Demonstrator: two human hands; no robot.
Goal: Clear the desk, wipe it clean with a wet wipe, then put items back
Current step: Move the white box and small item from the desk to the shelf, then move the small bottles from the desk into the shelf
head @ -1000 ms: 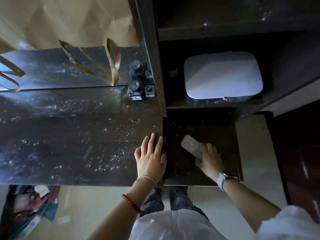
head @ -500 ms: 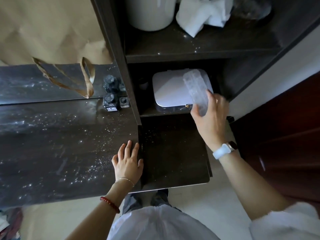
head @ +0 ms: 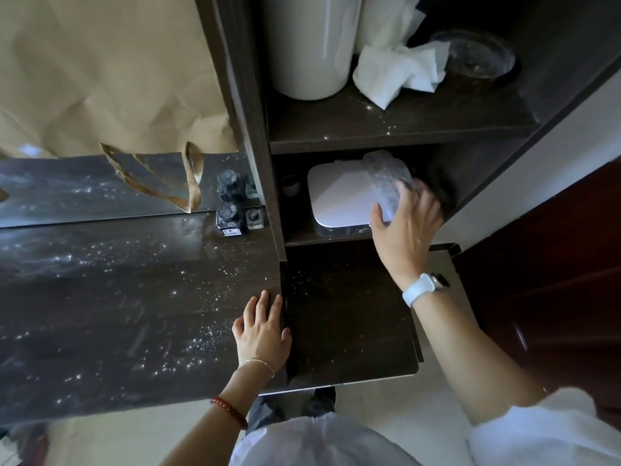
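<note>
My right hand grips a clear plastic case and holds it inside the lower shelf opening, just over the white lidded box that sits there. My left hand rests flat on the dark desk top, fingers spread, at the seam with the lower right section. White specks dust the desk surface. Two dark ink bottles stand at the back of the desk by the shelf post.
A brown paper bag with ribbon handles leans behind the desk. The upper shelf carries a white cylinder, crumpled white tissue and a clear round dish. A dark red door stands at the right.
My right hand lifted the clear case off the lower desk section and carried it up into the shelf opening over the white box. The view tilted upward. My left hand stayed put.
</note>
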